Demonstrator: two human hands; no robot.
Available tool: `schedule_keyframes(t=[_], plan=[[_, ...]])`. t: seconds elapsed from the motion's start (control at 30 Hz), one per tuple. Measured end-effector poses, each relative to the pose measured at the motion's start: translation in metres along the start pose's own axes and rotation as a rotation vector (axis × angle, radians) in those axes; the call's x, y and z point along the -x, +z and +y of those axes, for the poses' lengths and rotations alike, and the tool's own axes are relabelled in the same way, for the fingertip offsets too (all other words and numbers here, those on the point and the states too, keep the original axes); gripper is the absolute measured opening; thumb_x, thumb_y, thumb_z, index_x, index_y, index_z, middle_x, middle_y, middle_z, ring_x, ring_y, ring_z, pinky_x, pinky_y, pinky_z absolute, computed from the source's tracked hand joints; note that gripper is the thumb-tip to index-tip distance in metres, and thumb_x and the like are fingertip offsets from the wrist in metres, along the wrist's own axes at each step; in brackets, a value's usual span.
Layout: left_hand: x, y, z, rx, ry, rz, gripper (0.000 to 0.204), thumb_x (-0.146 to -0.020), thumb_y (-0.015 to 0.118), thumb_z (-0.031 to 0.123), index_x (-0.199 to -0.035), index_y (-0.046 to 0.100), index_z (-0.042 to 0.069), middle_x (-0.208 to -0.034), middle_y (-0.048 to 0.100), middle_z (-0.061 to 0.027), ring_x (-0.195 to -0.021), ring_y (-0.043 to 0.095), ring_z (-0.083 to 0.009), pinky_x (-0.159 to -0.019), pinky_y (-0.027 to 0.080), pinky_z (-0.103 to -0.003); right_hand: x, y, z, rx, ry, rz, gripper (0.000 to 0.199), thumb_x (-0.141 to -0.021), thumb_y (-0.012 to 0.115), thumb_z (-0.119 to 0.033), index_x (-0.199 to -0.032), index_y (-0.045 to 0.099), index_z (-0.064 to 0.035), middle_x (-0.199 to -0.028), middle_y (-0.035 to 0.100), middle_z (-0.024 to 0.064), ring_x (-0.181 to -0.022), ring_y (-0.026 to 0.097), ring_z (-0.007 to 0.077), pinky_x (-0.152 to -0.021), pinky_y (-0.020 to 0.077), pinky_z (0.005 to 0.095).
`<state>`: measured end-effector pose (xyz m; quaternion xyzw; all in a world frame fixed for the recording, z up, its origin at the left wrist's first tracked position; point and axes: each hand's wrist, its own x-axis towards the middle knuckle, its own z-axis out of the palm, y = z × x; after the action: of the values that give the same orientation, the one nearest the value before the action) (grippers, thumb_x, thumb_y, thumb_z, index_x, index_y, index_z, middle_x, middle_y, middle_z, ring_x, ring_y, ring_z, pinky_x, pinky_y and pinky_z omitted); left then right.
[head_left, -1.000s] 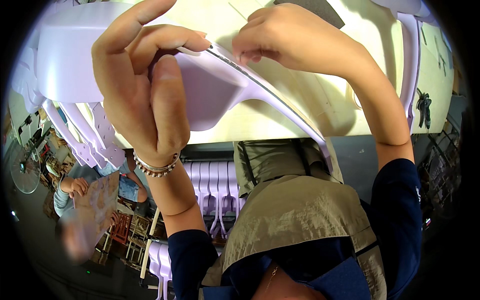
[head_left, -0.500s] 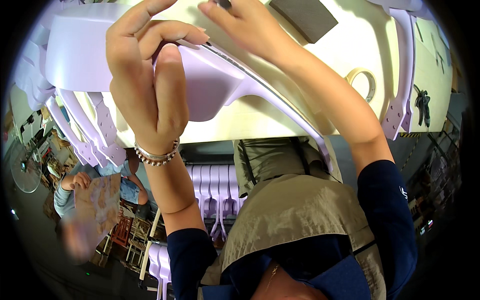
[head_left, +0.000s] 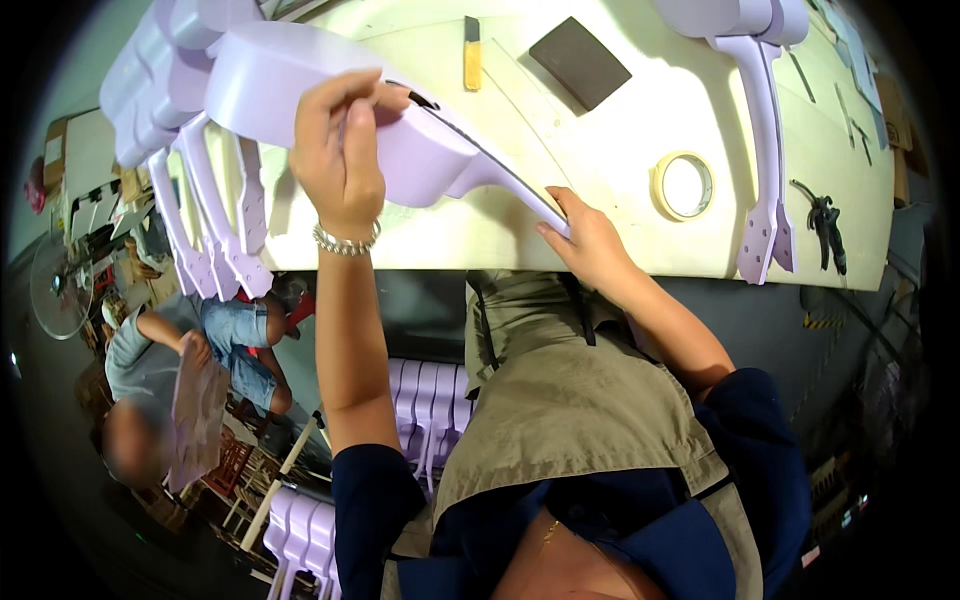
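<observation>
A lavender ukulele (head_left: 430,158) is tilted on its edge over the table, its neck slanting down toward me at the right. My left hand (head_left: 340,150) is closed at the body's upper edge, fingertips beside the dark sound hole (head_left: 415,95). My right hand (head_left: 595,240) is wrapped round the neck near its lower end. Beyond the neck lies a utility knife (head_left: 472,62) with a yellow handle. A dark grey rectangular block (head_left: 580,63) rests right of the knife. The ukulele's headstock is hidden behind my right hand and arm.
Several lavender ukuleles (head_left: 160,90) stand at the left, another (head_left: 760,150) at the right. Masking tape (head_left: 683,186) and black pliers (head_left: 826,228) lie on the pale table (head_left: 620,140). More ukuleles (head_left: 430,400) hang below. A seated person (head_left: 160,340) is at the left.
My right hand has come down from the far side of the table to the neck. My left hand and the ukulele appear farther off. The knife now shows on the table.
</observation>
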<state>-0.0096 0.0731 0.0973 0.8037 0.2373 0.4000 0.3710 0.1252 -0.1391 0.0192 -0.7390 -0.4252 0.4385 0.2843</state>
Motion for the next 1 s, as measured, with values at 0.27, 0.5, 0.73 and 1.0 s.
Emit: schedule_keyframes(t=[0.27,0.5,0.73,1.0], plan=[[0.118,-0.021,0.099,-0.156,0.284,0.175,0.022,-0.086,0.039,0.01,-0.101,0.053,0.003,-0.082,0.067,-0.0119,-0.082,0.066,-0.0275,-0.082,0.05,-0.045,0.078,-0.008,-0.011,0.254,-0.246,0.283,0.06,-0.064,0.069,0.005,-0.119,0.046,-0.0015,-0.102,0.059,0.0186,-0.091,0.057,0.0378,-0.074,0.0471,0.0424],[0.207,-0.006,0.167,-0.431,0.326,0.006,0.018,-0.084,0.054,0.01,-0.1,0.06,0.007,-0.098,0.065,-0.0076,-0.095,0.063,-0.0254,-0.089,0.05,-0.041,0.13,-0.003,-0.049,0.548,-0.478,0.337,0.062,-0.056,0.067,0.007,-0.115,0.052,-0.0042,-0.089,0.057,0.0129,-0.081,0.056,0.0328,-0.068,0.0453,0.0409],[0.241,-0.016,0.2,-0.858,-0.009,0.097,0.049,-0.081,0.054,0.012,-0.128,0.048,-0.001,-0.122,0.055,-0.0147,-0.119,0.049,-0.0288,-0.107,0.034,-0.044,0.14,0.031,-0.113,0.823,-1.022,0.407,0.035,-0.074,0.054,0.0,-0.108,0.058,-0.0081,-0.079,0.059,0.0029,-0.069,0.055,0.0202,-0.063,0.0408,0.0333],[0.32,-0.086,0.183,-0.955,-0.395,0.337,0.025,-0.075,0.064,0.016,-0.096,0.056,0.007,-0.078,0.058,-0.0058,-0.073,0.058,-0.0219,-0.065,0.046,-0.034,0.152,0.103,-0.198,0.857,-1.631,-0.004,0.053,-0.075,0.064,-0.006,-0.127,0.052,-0.0113,-0.115,0.056,0.0072,-0.102,0.053,0.0236,-0.091,0.0404,0.0407]])
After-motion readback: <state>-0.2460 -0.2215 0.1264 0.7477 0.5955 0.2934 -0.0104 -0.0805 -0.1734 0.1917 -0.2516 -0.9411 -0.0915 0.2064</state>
